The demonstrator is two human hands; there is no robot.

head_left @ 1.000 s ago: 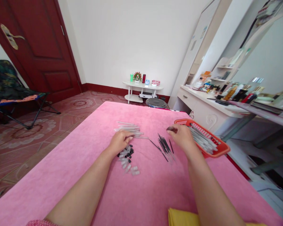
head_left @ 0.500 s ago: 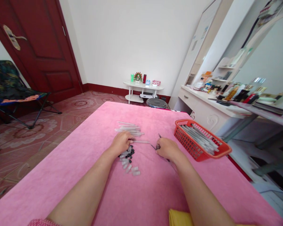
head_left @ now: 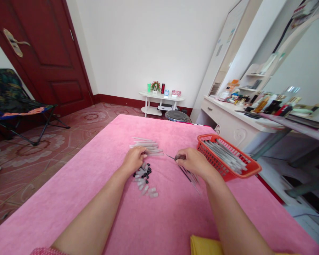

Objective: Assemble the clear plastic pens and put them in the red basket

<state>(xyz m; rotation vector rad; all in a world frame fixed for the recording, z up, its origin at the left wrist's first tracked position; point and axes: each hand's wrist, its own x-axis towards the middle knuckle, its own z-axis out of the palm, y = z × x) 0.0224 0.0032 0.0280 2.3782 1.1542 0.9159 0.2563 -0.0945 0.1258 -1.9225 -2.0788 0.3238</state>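
Note:
Pinched in my left hand (head_left: 134, 158) is a translucent pen barrel (head_left: 157, 154), pointing right. Closed fingers of my right hand (head_left: 192, 160) grip a thin dark pen refill (head_left: 170, 156), its tip close to the barrel's right end; whether it has entered I cannot tell. More pen barrels (head_left: 142, 142) lie in a loose pile just beyond my left hand. Nearer to me is a heap of small black plugs (head_left: 149, 170) and frosted pen caps (head_left: 145, 190). Several thin refills (head_left: 188, 177) lie below my right hand, partly hidden by it.
An orange-red basket (head_left: 251, 173) filled with grey pens (head_left: 225, 156) stands right of my right hand. Pink cloth (head_left: 95, 198) covers the table. Folded yellow cloth (head_left: 204, 245) lies at the near edge. A crowded dressing table (head_left: 228, 117) is at the right.
My right hand has risen and turned, uncovering the refills below it. The barrel in my left hand has shifted slightly up and left, and the held refill now points at its end.

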